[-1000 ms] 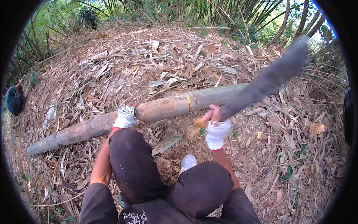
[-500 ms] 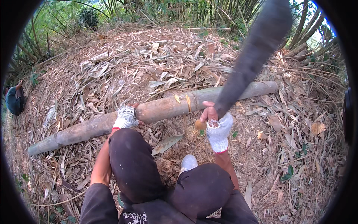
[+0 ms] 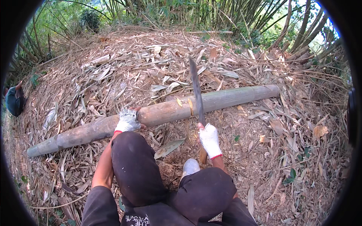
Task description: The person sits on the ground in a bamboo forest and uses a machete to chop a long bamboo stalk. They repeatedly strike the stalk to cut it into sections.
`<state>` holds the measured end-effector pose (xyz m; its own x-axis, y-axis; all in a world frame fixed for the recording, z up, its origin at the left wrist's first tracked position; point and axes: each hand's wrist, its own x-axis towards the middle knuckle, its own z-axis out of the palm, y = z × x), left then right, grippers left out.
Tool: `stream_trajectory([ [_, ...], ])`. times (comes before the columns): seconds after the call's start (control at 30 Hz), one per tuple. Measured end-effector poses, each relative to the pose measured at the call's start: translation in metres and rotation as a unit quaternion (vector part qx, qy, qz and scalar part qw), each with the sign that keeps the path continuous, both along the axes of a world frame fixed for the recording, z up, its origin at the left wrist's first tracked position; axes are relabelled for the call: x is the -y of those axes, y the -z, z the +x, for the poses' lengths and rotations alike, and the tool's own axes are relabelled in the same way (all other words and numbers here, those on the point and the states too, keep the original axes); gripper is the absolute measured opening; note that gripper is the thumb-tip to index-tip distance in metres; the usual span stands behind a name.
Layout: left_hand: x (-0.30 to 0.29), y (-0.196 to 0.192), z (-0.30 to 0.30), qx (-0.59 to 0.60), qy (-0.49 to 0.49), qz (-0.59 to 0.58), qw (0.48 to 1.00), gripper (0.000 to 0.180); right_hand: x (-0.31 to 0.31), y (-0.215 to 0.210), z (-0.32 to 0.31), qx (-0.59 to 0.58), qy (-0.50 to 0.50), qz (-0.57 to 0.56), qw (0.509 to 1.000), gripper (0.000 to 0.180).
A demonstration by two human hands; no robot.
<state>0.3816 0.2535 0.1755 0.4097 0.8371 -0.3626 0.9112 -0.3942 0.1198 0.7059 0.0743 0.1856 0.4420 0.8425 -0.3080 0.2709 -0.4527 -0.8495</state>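
Note:
A thick bamboo pole (image 3: 232,96) lies slantwise on the ground before my knees, its left end nearer and its right end farther off. My left hand (image 3: 128,120), in a white fingerless-looking glove, is closed over the pole left of its middle. My right hand (image 3: 210,139), gloved too, grips a machete (image 3: 196,86) by its wooden handle. The dark blade points away from me and crosses the pole, just right of a yellow cut (image 3: 190,107) in its surface. Whether the edge touches the bamboo I cannot tell. A second small yellow nick (image 3: 179,102) shows left of the cut.
Dry bamboo leaves (image 3: 139,71) and husks cover the ground. My bent knees (image 3: 134,162) and a pale shoe (image 3: 190,166) are close behind the pole. A person (image 3: 15,101) is partly visible at the far left. Bamboo stems (image 3: 218,17) stand at the back.
The machete has swung down from a raised position at the upper right to across the pole. My right hand moved down and slightly left; my left hand has stayed on the pole.

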Motion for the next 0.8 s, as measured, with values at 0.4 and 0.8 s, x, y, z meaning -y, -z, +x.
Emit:
stream_trajectory([
  [0.4, -0.002, -0.002, 0.020, -0.008, 0.000, -0.006, 1.000, 0.110, 0.017, 0.067, 0.013, 0.236, -0.123, -0.160, 0.950, 0.038],
  [0.8, 0.001, -0.001, 0.000, 0.005, 0.009, -0.004, 1.000, 0.110, -0.035, -0.088, -0.018, -0.078, 0.073, 0.354, 0.929, 0.025],
])
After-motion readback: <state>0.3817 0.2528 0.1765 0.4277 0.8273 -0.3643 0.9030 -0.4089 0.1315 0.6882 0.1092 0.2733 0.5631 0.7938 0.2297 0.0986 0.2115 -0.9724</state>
